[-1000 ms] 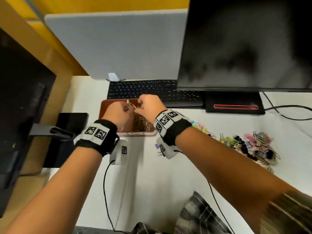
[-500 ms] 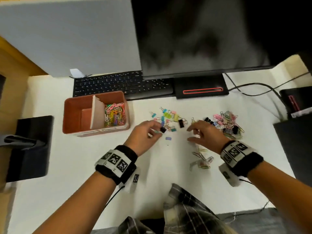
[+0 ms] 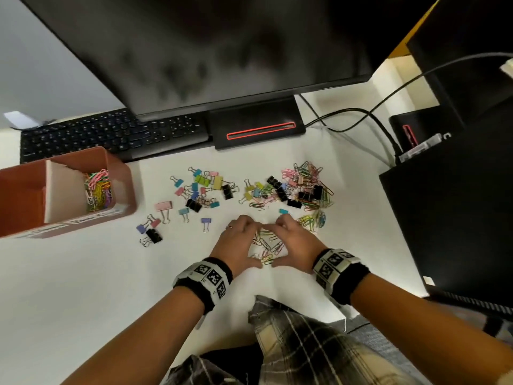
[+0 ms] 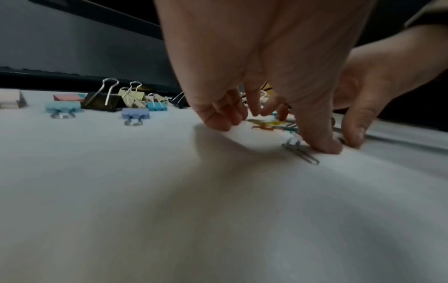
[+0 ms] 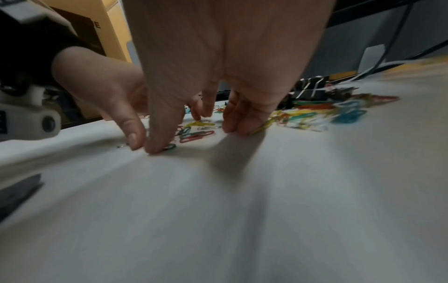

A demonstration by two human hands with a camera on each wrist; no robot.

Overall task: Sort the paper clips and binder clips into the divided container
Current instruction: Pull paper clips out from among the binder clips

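A small heap of coloured paper clips (image 3: 267, 247) lies near the table's front edge. My left hand (image 3: 254, 244) and right hand (image 3: 274, 244) ring it, bent fingertips and thumbs on the table; neither grips a clip. In the left wrist view my left hand (image 4: 271, 132) has its thumb beside a grey paper clip (image 4: 300, 151). In the right wrist view my right hand (image 5: 197, 137) arches over red and yellow clips (image 5: 196, 134). The brown divided container (image 3: 122, 173) stands far left, with paper clips (image 3: 97, 190) in its right compartment. Binder clips (image 3: 202, 190) lie scattered mid-table.
A mixed heap of binder and paper clips (image 3: 302, 187) lies right of centre, more paper clips (image 3: 311, 219) beside my right hand. Behind are a keyboard (image 3: 111, 134), a monitor stand (image 3: 258, 126) and cables (image 3: 347, 118). A black box (image 3: 449, 218) borders the right.
Both hands left the container, passed over the scattered clips, and now sit closer to me, cupped round the paper clip heap. The camera view swung to the right.
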